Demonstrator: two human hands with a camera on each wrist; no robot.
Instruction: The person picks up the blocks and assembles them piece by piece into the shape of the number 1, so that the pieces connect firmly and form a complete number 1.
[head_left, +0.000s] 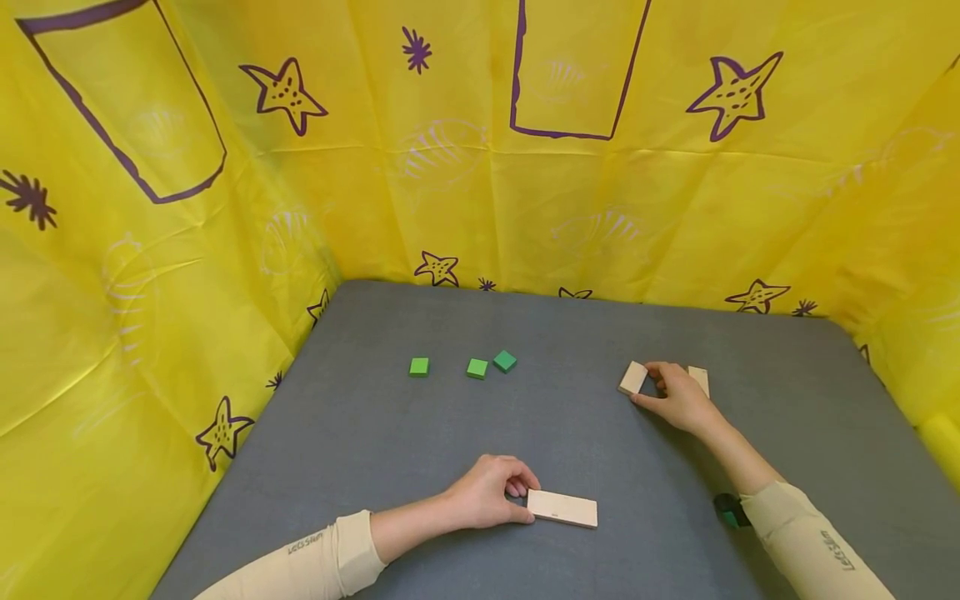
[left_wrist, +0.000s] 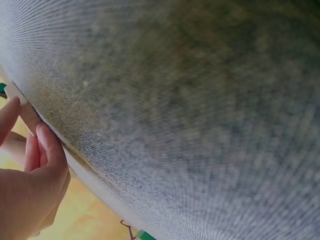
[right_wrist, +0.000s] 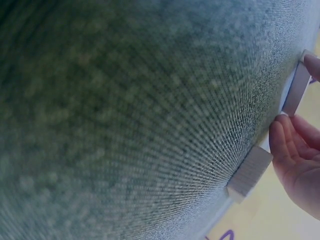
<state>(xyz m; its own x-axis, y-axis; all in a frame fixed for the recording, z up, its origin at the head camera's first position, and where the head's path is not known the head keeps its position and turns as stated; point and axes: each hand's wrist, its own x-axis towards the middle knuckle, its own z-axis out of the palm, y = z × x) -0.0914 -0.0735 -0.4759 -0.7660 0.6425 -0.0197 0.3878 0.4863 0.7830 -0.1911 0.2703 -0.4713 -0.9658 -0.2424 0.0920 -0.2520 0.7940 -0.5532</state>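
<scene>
Near the table's front, my left hand (head_left: 491,493) pinches the left end of a flat, pale wooden block (head_left: 562,507) between thumb and fingers. That block lies lengthwise to the right of the hand; in the left wrist view its edge (left_wrist: 27,112) shows between the fingertips. Farther back on the right, my right hand (head_left: 678,400) holds a smaller pale wooden block (head_left: 633,378) by its ends, low at the tabletop. Just beyond this hand sits another wooden block (head_left: 699,380), partly hidden by it; the right wrist view shows this block (right_wrist: 250,172) beside the fingers.
Two light green square blocks (head_left: 419,367) (head_left: 477,368) and one darker green block (head_left: 505,361) lie on the back left half of the grey table (head_left: 420,433). Yellow patterned cloth (head_left: 450,192) walls off the back and sides.
</scene>
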